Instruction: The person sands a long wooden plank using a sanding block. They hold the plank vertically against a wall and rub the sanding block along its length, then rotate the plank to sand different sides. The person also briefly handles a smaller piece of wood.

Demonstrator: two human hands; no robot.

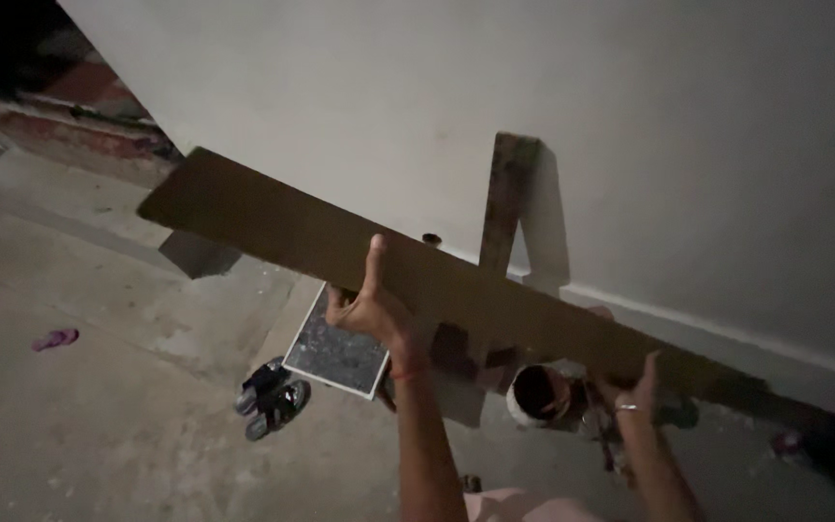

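While I hold the long brown board (340, 242) slanting in the air beside the white wall (630, 126), my left hand (371, 311) clamps its lower edge, thumb up across the face. My right hand (635, 387) grips nearer the low end, fingers hidden. It looks likely to tip leftward, since most of its length overhangs. Below, on the concrete floor (99, 425), lie a speckled tile (338, 354), sandals (273, 398) and a round container (535, 394); an upright plank (506, 198) leans in its way.

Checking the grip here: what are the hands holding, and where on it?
Both hands hold a long brown wooden plank: left hand at its middle lower edge, right hand nearer its right end.
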